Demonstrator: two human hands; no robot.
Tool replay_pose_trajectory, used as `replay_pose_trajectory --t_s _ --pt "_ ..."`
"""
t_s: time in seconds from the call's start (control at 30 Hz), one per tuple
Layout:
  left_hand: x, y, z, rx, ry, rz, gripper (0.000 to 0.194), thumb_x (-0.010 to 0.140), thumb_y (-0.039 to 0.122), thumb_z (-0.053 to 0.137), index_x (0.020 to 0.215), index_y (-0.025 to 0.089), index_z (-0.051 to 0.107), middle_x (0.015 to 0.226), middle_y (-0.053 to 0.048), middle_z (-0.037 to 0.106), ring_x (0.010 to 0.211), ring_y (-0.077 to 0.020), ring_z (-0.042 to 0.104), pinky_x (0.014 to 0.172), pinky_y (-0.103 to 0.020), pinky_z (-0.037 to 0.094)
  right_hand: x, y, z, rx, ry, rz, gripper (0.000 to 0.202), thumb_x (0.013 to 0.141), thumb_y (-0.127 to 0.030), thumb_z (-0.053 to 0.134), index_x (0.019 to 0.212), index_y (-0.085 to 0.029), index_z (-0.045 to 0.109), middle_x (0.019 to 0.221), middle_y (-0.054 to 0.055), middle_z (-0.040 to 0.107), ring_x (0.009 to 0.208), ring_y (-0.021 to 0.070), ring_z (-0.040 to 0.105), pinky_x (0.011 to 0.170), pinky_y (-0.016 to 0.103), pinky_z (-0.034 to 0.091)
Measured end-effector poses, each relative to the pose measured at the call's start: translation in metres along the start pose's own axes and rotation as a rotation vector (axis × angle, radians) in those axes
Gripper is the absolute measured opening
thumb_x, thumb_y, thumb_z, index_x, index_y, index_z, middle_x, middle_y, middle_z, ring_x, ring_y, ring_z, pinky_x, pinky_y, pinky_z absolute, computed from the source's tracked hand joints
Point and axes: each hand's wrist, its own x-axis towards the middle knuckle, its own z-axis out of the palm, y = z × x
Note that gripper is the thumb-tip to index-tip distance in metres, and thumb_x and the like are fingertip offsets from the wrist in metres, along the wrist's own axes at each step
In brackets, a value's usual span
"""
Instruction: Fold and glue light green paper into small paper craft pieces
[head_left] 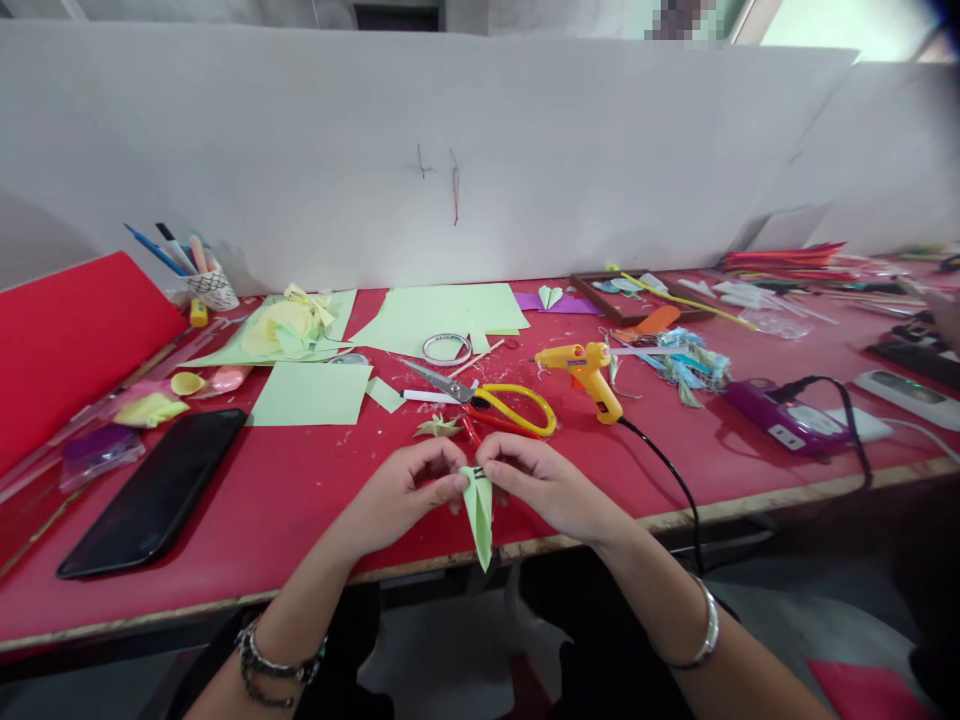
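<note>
Between my two hands, at the table's front edge, hangs a folded piece of light green paper, its pointed end down. My left hand pinches its top left corner between thumb and fingers. On the other side, my right hand grips the top right corner the same way. Small dark marks show along the paper's upper edge. Just beyond my hands lie scissors with yellow and red handles, blades pointing left. A small folded green paper piece rests left of the handles.
A yellow glue gun lies to the right, its black cord running over the table edge. Left are a black phone and green paper sheets. A tape roll sits beyond the scissors. A purple power strip lies far right.
</note>
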Motion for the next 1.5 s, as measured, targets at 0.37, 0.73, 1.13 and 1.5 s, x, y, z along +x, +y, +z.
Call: replay_pose_trajectory --t_s 0.37,0.73,1.13,1.5 --pt "0.002 -0.001 0.003 -0.014 0.049 -0.011 0.013 0.078 0.029 0.051 0.074 0.016 0.05 0.064 0.004 0.051 0.06 -0.0097 0.049 0.057 -0.022 0.039 0.002 -0.001 0.0 -0.079 0.057 0.0 0.018 0.084 -0.032 0.045 0.073 -0.017 0.048 0.064 -0.003 0.039 0.058 0.0092 0.035 0.053 0.022 0.03" --pt "0.004 -0.005 0.007 -0.04 0.088 -0.006 0.015 0.079 0.032 0.05 0.078 0.017 0.049 0.064 0.004 0.052 0.059 -0.01 0.051 0.056 -0.022 0.039 0.002 0.001 0.0 -0.193 0.115 -0.015 0.016 0.084 -0.028 0.045 0.071 -0.018 0.048 0.064 -0.003 0.043 0.057 0.0094 0.037 0.052 0.022 0.03" --pt "0.007 -0.006 0.012 -0.087 0.13 -0.037 0.016 0.078 0.031 0.052 0.078 0.016 0.049 0.063 0.005 0.05 0.06 -0.01 0.052 0.058 -0.023 0.04 0.003 0.006 0.001 -0.228 0.144 -0.014 0.015 0.083 -0.026 0.045 0.072 -0.018 0.048 0.066 -0.002 0.046 0.059 0.01 0.04 0.054 0.022 0.033" --pt "0.008 -0.009 0.014 -0.088 0.154 -0.065 0.016 0.078 0.032 0.053 0.079 0.016 0.048 0.064 0.005 0.051 0.062 -0.0099 0.052 0.059 -0.022 0.04 0.003 0.006 0.002 -0.281 0.185 -0.022 0.014 0.083 -0.024 0.045 0.071 -0.018 0.048 0.066 -0.002 0.048 0.06 0.01 0.041 0.054 0.022 0.033"
